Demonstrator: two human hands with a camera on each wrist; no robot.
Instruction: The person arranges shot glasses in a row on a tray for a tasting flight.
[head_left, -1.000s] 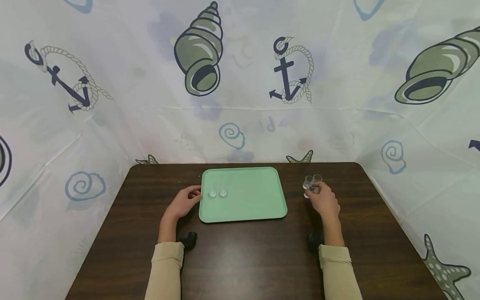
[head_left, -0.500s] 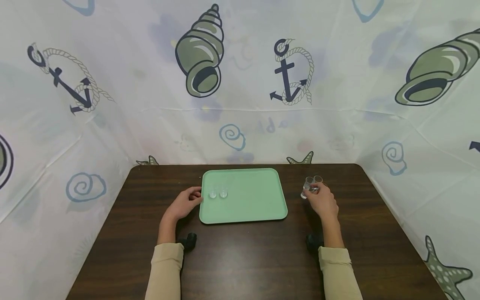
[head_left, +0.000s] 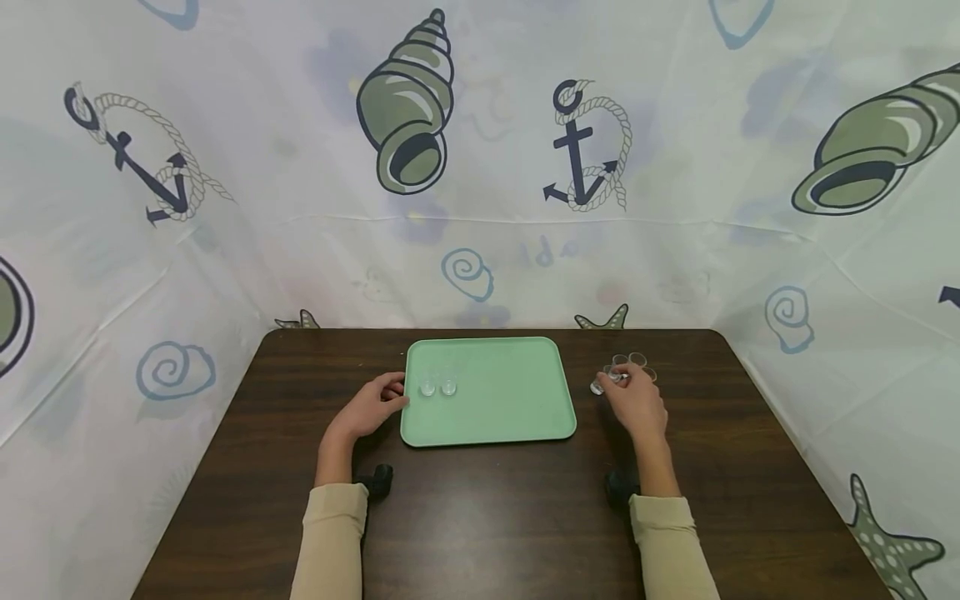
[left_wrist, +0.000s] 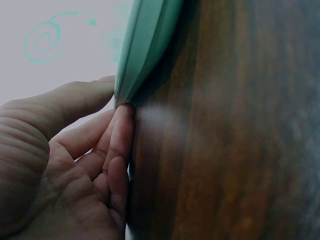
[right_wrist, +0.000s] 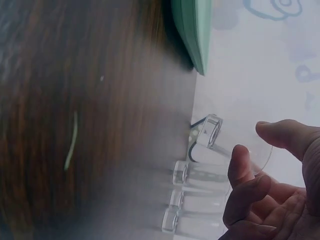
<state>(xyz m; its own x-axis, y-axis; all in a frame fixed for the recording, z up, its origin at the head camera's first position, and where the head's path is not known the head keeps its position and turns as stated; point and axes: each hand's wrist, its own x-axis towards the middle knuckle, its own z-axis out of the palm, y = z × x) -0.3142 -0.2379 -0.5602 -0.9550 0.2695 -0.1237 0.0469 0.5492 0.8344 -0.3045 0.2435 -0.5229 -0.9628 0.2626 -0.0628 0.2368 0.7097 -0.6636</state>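
Observation:
My left hand [head_left: 371, 406] pinches the left rim of a green tray [head_left: 510, 396], thumb on the rim and fingers against its lower edge in the left wrist view. Two small clear shot glasses stand on the tray's left part, a left one [head_left: 427, 387] and a right one [head_left: 448, 387]. Right of the tray, my right hand [head_left: 637, 404] holds another shot glass [right_wrist: 210, 131] between thumb and fingers near its rim. Its base is tilted and raised above the table in the right wrist view. Beyond it stand three more shot glasses [right_wrist: 181, 172], partly hidden by the hand.
A dark brown wooden table [head_left: 487, 525] bears everything. Behind it and at both sides hangs a white curtain [head_left: 495, 275] with printed shells and anchors. A black wrist camera [head_left: 375, 483] sits by the left cuff, another [head_left: 621, 487] by the right.
My right hand has picked up a shot glass from the group and moved it left, toward the tray. My left hand stays at the tray's rim.

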